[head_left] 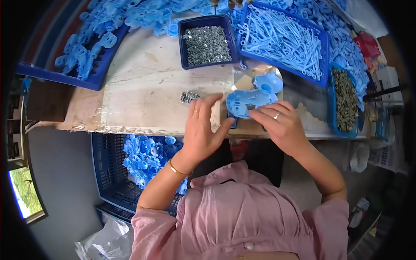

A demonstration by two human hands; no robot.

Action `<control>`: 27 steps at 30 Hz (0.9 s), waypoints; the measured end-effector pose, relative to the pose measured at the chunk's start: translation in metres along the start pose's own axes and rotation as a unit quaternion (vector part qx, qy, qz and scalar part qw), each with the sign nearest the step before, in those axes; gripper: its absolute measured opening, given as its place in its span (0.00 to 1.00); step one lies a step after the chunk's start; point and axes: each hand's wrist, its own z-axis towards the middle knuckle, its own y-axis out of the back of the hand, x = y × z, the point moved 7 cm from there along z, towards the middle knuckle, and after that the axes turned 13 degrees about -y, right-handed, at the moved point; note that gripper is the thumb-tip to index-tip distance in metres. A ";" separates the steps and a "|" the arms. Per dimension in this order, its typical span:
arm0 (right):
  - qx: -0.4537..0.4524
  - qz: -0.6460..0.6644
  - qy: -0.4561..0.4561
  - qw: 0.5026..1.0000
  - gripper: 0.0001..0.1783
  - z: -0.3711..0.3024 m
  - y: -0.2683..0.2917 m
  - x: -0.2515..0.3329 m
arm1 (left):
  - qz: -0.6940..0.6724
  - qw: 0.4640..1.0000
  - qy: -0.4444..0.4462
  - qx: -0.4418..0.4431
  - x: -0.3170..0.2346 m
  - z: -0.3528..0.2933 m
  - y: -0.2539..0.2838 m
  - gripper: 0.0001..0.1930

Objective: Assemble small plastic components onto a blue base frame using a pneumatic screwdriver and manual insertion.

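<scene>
A light blue plastic shell (242,100), hollow side up, lies at the near edge of the workbench, next to a rounder blue cup-shaped part (268,82). My right hand (284,129) is at the shell's near right side, thumb and fingertips pinched together over its rim. Whatever sits between those fingertips is too small or hidden to name. My left hand (203,126) hovers left of the shell, thumb and fingers apart, with nothing visible in it. Just beyond its fingers is a small heap of silvery metal pieces (189,97).
Ahead stands a dark blue tray (209,66) of small metal pieces. Right of it is a blue basket (281,71) of light blue ring-ended rods; farther right, a bin of brownish small parts (345,99). Blue parts (149,17) pile up behind. A crate (102,169) sits below the bench.
</scene>
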 end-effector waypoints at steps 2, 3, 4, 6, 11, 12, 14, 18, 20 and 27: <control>0.002 -0.015 -0.011 1.000 0.22 -0.007 -0.007 0.001 | 0.010 1.000 -0.013 0.015 0.004 0.003 -0.009 0.35; 0.001 -0.032 -0.017 0.999 0.21 -0.009 -0.010 0.001 | 0.006 0.999 -0.024 0.032 0.007 0.002 -0.017 0.37; 0.002 -0.031 -0.021 0.999 0.21 -0.010 -0.013 0.002 | 0.001 0.998 -0.036 0.048 0.007 0.001 -0.024 0.39; 0.025 -0.040 -0.027 0.999 0.20 -0.009 -0.021 -0.001 | -0.001 0.998 -0.028 0.057 0.009 0.000 -0.025 0.39; 0.049 -0.054 -0.013 0.997 0.20 -0.010 -0.026 -0.006 | -0.011 0.997 -0.003 0.071 0.014 -0.007 -0.030 0.39; 0.059 -0.066 -0.007 0.996 0.19 -0.010 -0.027 -0.005 | -0.002 0.997 -0.002 0.074 0.012 -0.007 -0.030 0.39; 0.083 -0.087 -0.011 0.993 0.18 -0.005 -0.028 -0.003 | 0.001 0.997 -0.006 0.079 0.008 -0.004 -0.031 0.39; 0.108 -0.111 -0.012 0.988 0.15 -0.005 -0.032 -0.003 | 0.020 0.995 -0.047 0.090 -0.007 0.010 -0.031 0.39; 0.134 -0.089 -0.020 0.987 0.16 -0.002 -0.035 -0.011 | 0.014 0.994 -0.066 0.087 -0.012 0.016 -0.036 0.38; -0.048 -0.023 -0.188 0.981 0.09 0.028 0.046 -0.134 | 0.088 0.985 -0.067 0.130 -0.012 0.020 -0.048 0.31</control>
